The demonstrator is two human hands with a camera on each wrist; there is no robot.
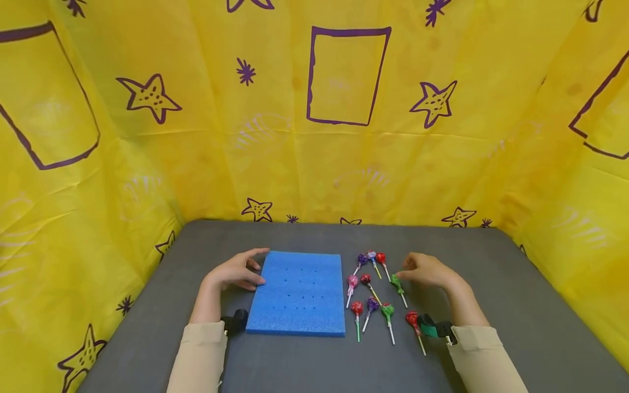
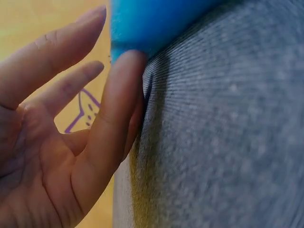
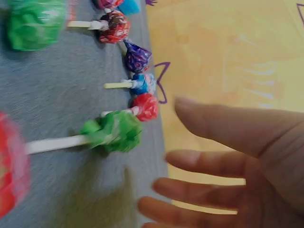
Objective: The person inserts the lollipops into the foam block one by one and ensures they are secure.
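A blue foam block (image 1: 298, 293) with rows of small holes lies flat on the grey table (image 1: 516, 327). My left hand (image 1: 239, 271) rests at its left edge with straight fingers; one fingertip (image 2: 126, 61) touches the foam block's (image 2: 156, 23) corner. Several wrapped lollipops lie to the right of the block. My right hand (image 1: 423, 269) hovers just right of a green lollipop (image 1: 397, 283), fingers loosely spread and holding nothing. In the right wrist view the green lollipop (image 3: 114, 132) lies just beyond my fingertips (image 3: 164, 187), with a red one (image 3: 145, 106) behind it.
Red, purple, pink and green lollipops (image 1: 368, 303) lie loose between the block and my right hand, one red (image 1: 413, 319) near my right wrist. Yellow sheeting (image 1: 344, 136) with purple stars walls the table at the back and both sides.
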